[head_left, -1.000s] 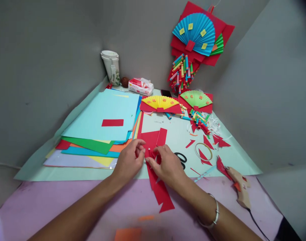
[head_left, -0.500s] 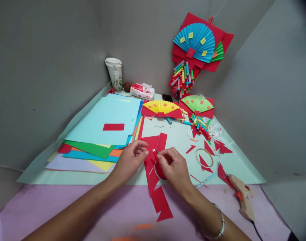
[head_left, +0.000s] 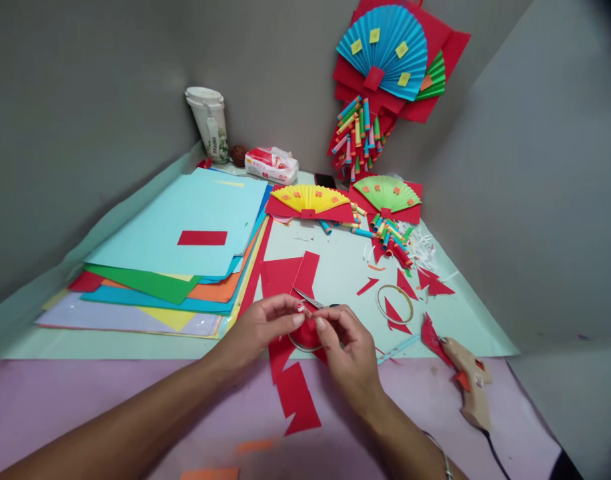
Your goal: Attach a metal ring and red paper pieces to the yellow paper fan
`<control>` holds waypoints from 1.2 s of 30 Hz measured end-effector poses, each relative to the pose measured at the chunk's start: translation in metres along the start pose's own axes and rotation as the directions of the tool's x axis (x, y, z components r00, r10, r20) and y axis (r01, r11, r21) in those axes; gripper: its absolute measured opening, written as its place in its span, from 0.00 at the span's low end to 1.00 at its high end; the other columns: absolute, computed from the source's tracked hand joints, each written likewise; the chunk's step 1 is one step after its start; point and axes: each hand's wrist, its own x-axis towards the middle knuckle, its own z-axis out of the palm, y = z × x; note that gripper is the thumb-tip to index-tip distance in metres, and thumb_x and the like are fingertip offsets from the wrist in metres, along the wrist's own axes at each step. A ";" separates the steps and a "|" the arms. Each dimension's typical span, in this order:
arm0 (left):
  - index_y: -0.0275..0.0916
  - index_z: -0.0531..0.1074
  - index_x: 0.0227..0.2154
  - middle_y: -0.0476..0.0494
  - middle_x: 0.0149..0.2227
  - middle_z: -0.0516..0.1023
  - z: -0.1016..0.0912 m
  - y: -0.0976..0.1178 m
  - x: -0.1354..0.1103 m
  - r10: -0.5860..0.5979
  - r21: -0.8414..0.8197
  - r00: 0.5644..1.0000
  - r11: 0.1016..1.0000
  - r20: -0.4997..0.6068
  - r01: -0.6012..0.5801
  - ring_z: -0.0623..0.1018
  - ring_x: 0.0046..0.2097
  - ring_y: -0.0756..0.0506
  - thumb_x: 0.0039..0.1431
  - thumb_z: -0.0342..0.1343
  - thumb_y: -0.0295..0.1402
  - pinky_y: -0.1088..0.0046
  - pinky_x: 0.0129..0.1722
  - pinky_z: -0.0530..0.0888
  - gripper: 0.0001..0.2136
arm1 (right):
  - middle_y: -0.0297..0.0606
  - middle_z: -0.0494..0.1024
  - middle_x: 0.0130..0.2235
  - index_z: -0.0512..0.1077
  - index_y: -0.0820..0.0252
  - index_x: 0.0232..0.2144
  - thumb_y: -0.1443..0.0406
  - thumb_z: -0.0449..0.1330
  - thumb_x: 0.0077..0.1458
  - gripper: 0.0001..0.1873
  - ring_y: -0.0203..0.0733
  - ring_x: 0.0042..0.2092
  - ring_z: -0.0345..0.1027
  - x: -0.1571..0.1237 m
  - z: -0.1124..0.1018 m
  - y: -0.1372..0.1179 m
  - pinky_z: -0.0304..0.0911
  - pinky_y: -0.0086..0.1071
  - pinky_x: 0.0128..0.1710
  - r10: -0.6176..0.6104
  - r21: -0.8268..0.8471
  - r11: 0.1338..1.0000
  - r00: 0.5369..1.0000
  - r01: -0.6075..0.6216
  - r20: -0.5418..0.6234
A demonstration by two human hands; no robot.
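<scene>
My left hand [head_left: 259, 333] is closed in a pinch, with a small red-and-white piece [head_left: 301, 308] at its fingertips. My right hand [head_left: 349, 347] pinches at the same spot, its fingertips almost meeting those of the left; fingers partly hide the piece. Just behind the fingertips lie scissors [head_left: 308, 298], their blades pointing left and the handles hidden behind my right hand. Below the hands, a tape roll [head_left: 305, 347] rests on red paper. Cut red sheets [head_left: 280, 275] spread around it, and a notched red scrap [head_left: 298, 400] lies nearer to me.
Coloured paper sheets [head_left: 180, 207] are stacked at left, a red strip [head_left: 202, 238] on top. At right are another tape ring [head_left: 378, 305], red scraps and a glue gun [head_left: 473, 383]. Behind stand a yellow fan [head_left: 313, 198], a green fan [head_left: 385, 193], tissues [head_left: 272, 167] and a cup [head_left: 208, 123].
My left hand has moved right and closed its fingers onto the small piece that the right hand held alone. The view has shifted, and the scissors blades now show clearly.
</scene>
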 end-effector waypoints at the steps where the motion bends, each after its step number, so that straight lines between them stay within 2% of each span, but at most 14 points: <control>1: 0.38 0.74 0.35 0.45 0.35 0.77 -0.001 -0.001 0.000 -0.002 -0.011 1.000 1.000 0.008 0.002 0.76 0.39 0.45 0.54 0.61 0.35 0.68 0.42 0.70 0.08 | 0.37 0.75 0.35 0.74 0.56 0.37 0.62 0.57 0.59 0.07 0.41 0.36 0.69 0.000 0.000 0.001 0.65 0.34 0.36 0.007 0.028 1.000 1.000 -0.007 -0.003; 7: 0.38 0.75 0.35 0.45 0.32 0.78 -0.002 -0.003 0.000 -0.022 -0.015 0.990 1.000 0.136 0.025 0.76 0.36 0.46 0.56 0.60 0.36 0.68 0.42 0.70 0.08 | 0.37 0.73 0.37 0.74 0.54 0.42 0.63 0.57 0.59 0.09 0.39 0.35 0.69 0.002 0.000 0.002 0.67 0.33 0.35 -0.002 0.107 0.994 0.999 -0.003 0.043; 14: 0.37 0.74 0.35 0.45 0.31 0.77 -0.004 -0.002 -0.001 -0.037 -0.023 0.980 0.999 0.193 0.043 0.76 0.36 0.46 0.57 0.60 0.37 0.68 0.42 0.71 0.09 | 0.34 0.69 0.35 0.74 0.53 0.44 0.67 0.57 0.59 0.12 0.36 0.33 0.68 0.004 -0.001 -0.001 0.65 0.32 0.35 -0.033 0.132 0.991 0.990 0.016 0.134; 20: 0.38 0.72 0.36 0.45 0.31 0.77 -0.005 -0.003 0.000 -0.029 -0.072 0.973 0.996 0.230 0.047 0.77 0.36 0.46 0.57 0.61 0.36 0.69 0.40 0.71 0.09 | 0.33 0.70 0.32 0.74 0.56 0.42 0.65 0.58 0.57 0.10 0.35 0.30 0.67 0.003 0.001 -0.004 0.63 0.32 0.33 0.074 0.251 0.960 0.979 -0.121 0.188; 27: 0.38 0.68 0.34 0.45 0.30 0.77 -0.001 -0.001 -0.002 -0.011 -0.181 0.969 0.982 0.248 0.057 0.77 0.35 0.46 0.55 0.62 0.36 0.69 0.38 0.70 0.10 | 0.30 0.71 0.25 0.72 0.56 0.38 0.57 0.61 0.56 0.11 0.35 0.27 0.63 0.003 -0.001 -0.004 0.58 0.30 0.28 0.188 0.426 0.848 0.932 -0.314 0.310; 33: 0.39 0.67 0.35 0.45 0.29 0.78 0.000 -0.004 -0.003 -0.013 -0.198 0.969 0.978 0.245 0.063 0.75 0.32 0.48 0.56 0.61 0.36 0.71 0.35 0.68 0.09 | 0.29 0.70 0.24 0.72 0.57 0.34 0.57 0.63 0.54 0.10 0.34 0.26 0.61 0.003 -0.001 -0.001 0.56 0.30 0.29 0.204 0.470 0.804 0.911 -0.365 0.359; 36: 0.39 0.67 0.34 0.46 0.29 0.78 -0.001 -0.004 -0.003 -0.020 -0.162 0.967 0.985 0.254 0.063 0.75 0.32 0.48 0.57 0.61 0.36 0.71 0.36 0.68 0.09 | 0.29 0.71 0.24 0.70 0.57 0.34 0.58 0.63 0.54 0.10 0.35 0.27 0.63 0.003 0.000 -0.001 0.58 0.31 0.31 0.214 0.472 0.798 0.907 -0.376 0.362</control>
